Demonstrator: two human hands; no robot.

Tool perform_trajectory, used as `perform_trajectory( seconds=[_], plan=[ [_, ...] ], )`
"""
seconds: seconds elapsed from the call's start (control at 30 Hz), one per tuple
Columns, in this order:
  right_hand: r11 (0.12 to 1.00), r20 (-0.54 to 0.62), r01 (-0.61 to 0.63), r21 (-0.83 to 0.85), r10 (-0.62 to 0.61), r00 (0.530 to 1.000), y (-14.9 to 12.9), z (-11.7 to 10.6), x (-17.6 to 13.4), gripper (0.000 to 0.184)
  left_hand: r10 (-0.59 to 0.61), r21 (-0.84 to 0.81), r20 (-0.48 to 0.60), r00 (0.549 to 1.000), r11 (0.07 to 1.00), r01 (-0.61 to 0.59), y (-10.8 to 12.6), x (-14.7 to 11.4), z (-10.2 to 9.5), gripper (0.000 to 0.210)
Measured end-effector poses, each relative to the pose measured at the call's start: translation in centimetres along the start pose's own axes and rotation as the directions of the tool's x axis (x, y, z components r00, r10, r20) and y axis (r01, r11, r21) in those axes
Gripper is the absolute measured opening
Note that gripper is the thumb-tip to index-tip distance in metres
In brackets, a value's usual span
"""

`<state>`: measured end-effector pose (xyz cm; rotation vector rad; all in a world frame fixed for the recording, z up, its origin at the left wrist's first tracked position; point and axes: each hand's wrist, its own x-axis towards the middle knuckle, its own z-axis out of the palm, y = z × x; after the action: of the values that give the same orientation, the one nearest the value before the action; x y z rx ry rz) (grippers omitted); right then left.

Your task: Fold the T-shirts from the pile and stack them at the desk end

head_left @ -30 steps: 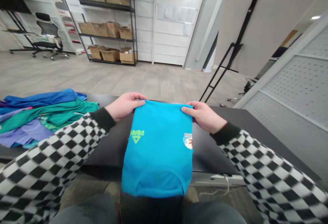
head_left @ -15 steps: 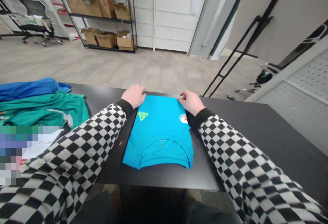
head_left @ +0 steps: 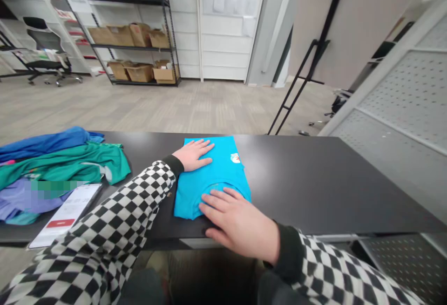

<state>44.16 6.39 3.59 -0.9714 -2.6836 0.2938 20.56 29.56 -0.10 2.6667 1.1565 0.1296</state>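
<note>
A folded bright blue T-shirt (head_left: pixel 223 156) lies flat on the black table (head_left: pixel 296 179), its round neckline toward me and a small white-and-red badge near its right edge. My left hand (head_left: pixel 196 155) rests on the shirt's upper left part with fingers spread, covering the printed lettering there. Over the neckline at the near end is my right hand (head_left: pixel 237 221), palm down and fingers stretched out. It hides the near right corner of the shirt. Neither hand grips the cloth.
At the left lie a heaped green garment (head_left: pixel 70 163), a blue garment (head_left: pixel 52 142) and a purple one (head_left: pixel 21 198). A phone (head_left: pixel 66 214) with a lit screen sits by my left forearm. A perforated grey panel (head_left: pixel 401 105) borders the table's right side.
My right hand has come from the shirt's far right corner to the neckline near me. My left hand has slid inward onto the shirt, flattening over the lettering. The camera view has tilted up.
</note>
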Motion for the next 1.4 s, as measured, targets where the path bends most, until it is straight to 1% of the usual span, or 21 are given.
perform_trajectory(
  seconds=[0.1,0.17,0.2,0.27,0.3,0.33,0.43,0.47,0.53,0.63,0.7,0.73,0.77,0.87,0.97,1.03,1.13,1.2,1.27,1.33,1.4],
  plan=[
    [0.997,-0.067,-0.071,0.012,0.072,0.995,0.6,0.5,-1.6,0.055,-0.096,-0.011,-0.049,0.994,0.995,0.095,-1.4,-1.5,-0.1,0.086],
    [0.979,-0.182,-0.202,0.036,0.206,0.962,2.8,0.2,-2.3,0.051,-0.159,-0.019,-0.139,0.977,0.987,0.158,-2.2,-2.9,-0.5,0.081],
    [0.953,-0.239,-0.299,0.057,0.303,0.923,4.2,-0.1,-2.4,0.047,-0.181,-0.024,-0.204,0.962,0.983,0.179,-2.2,-3.6,-0.8,0.076],
    [0.850,-0.324,-0.520,0.086,0.517,0.792,7.0,-0.6,-2.4,0.037,-0.176,-0.054,-0.334,0.926,0.984,0.167,-0.9,-5.2,-1.3,0.070],
    [0.796,-0.315,-0.600,0.080,0.592,0.742,8.4,-0.8,-2.2,0.033,-0.141,-0.073,-0.370,0.918,0.990,0.123,0.4,-6.0,-1.5,0.069],
    [0.759,-0.288,-0.647,0.069,0.636,0.716,9.5,-0.9,-1.9,0.030,-0.087,-0.089,-0.380,0.921,0.994,0.057,2.1,-6.7,-1.5,0.070],
    [0.731,-0.202,-0.679,0.070,0.677,0.708,11.6,-0.8,-0.2,0.024,0.146,-0.073,-0.242,0.959,0.983,-0.168,8.6,-8.5,-0.6,0.071],
    [0.729,-0.197,-0.678,0.097,0.681,0.705,11.9,-0.7,0.4,0.024,0.189,-0.039,-0.206,0.960,0.979,-0.201,10.5,-8.8,0.0,0.073],
    [0.703,-0.199,-0.687,0.187,0.712,0.674,12.1,-0.5,1.5,0.024,0.192,-0.014,-0.182,0.964,0.980,-0.198,13.3,-8.9,1.1,0.063],
    [0.603,-0.205,-0.704,0.375,0.795,0.572,11.8,-0.3,2.1,0.025,0.083,-0.161,-0.213,0.974,0.980,-0.118,13.8,-8.0,1.9,0.037],
    [0.538,-0.217,-0.697,0.474,0.838,0.500,11.4,-0.3,1.8,0.026,-0.050,-0.383,-0.242,0.969,0.922,-0.048,12.5,-7.2,1.7,0.039],
    [0.529,-0.217,-0.692,0.491,0.843,0.492,11.2,-0.4,1.5,0.026,-0.131,-0.508,-0.254,0.958,0.861,-0.017,11.7,-6.9,1.6,0.042],
    [0.539,-0.209,-0.692,0.479,0.836,0.507,10.9,-0.5,1.2,0.025,-0.214,-0.624,-0.262,0.941,0.782,0.004,10.9,-6.6,1.5,0.044],
    [0.620,-0.138,-0.702,0.351,0.775,0.616,10.2,-0.8,0.7,0.022,-0.403,-0.846,-0.252,0.880,0.533,0.002,9.2,-6.2,1.7,0.046],
    [0.682,-0.086,-0.682,0.264,0.721,0.688,9.5,-0.5,0.8,0.019,-0.463,-0.923,-0.213,0.860,0.385,-0.021,8.8,-6.2,2.4,0.048],
    [0.695,-0.089,-0.676,0.246,0.711,0.698,9.1,0.0,1.1,0.022,-0.467,-0.940,-0.209,0.859,0.338,-0.044,9.0,-6.3,2.8,0.049],
    [0.658,-0.117,-0.672,0.340,0.739,0.664,8.8,0.8,1.8,0.016,-0.477,-0.945,-0.231,0.848,0.318,-0.079,9.4,-6.4,3.0,0.051],
    [0.611,-0.141,-0.594,0.524,0.749,0.647,8.6,1.2,2.3,0.013,-0.474,-0.946,-0.235,0.849,0.311,-0.088,9.6,-6.5,3.0,0.051],
    [0.507,-0.134,-0.433,0.745,0.750,0.647,8.2,1.4,2.6,0.016,-0.464,-0.946,-0.233,0.855,0.312,-0.088,9.8,-6.5,2.9,0.051],
    [0.322,-0.064,-0.280,0.904,0.751,0.657,7.7,1.4,2.8,0.026,-0.461,-0.939,-0.243,0.853,0.332,-0.088,9.9,-6.5,2.9,0.051],
    [0.148,0.036,-0.214,0.966,0.739,0.673,7.2,1.2,2.8,0.039,-0.464,-0.934,-0.249,0.850,0.347,-0.084,10.0,-6.4,2.8,0.051]
  ],
)
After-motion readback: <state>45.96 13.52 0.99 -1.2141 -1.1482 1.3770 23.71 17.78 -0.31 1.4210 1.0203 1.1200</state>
